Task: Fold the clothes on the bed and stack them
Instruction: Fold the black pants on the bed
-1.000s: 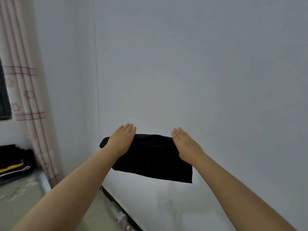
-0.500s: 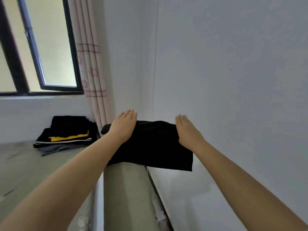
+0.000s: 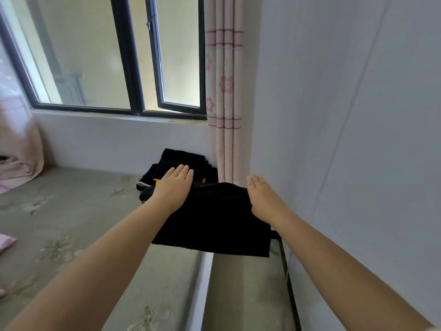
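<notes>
I hold a folded black garment (image 3: 214,218) in the air over the bed's right edge. My left hand (image 3: 175,187) lies on its left end and my right hand (image 3: 263,199) on its right end. Fingers are straight on top and the thumbs are hidden beneath the cloth. Just beyond it, a stack of folded dark clothes (image 3: 183,161) with yellow and white trim sits on the bed (image 3: 71,211) in the corner under the window. My left hand and the garment cover the stack's near side.
A pink flowered curtain (image 3: 224,91) hangs in the corner behind the stack. The white wall (image 3: 358,139) runs close along the right, with a narrow gap (image 3: 285,271) beside the bed. Pink cloth (image 3: 16,163) lies at the far left. The window (image 3: 119,68) stands partly open.
My view has swung left and down, from the bare wall to the bed corner. The garment, still held at both ends, now hangs just in front of the stack.
</notes>
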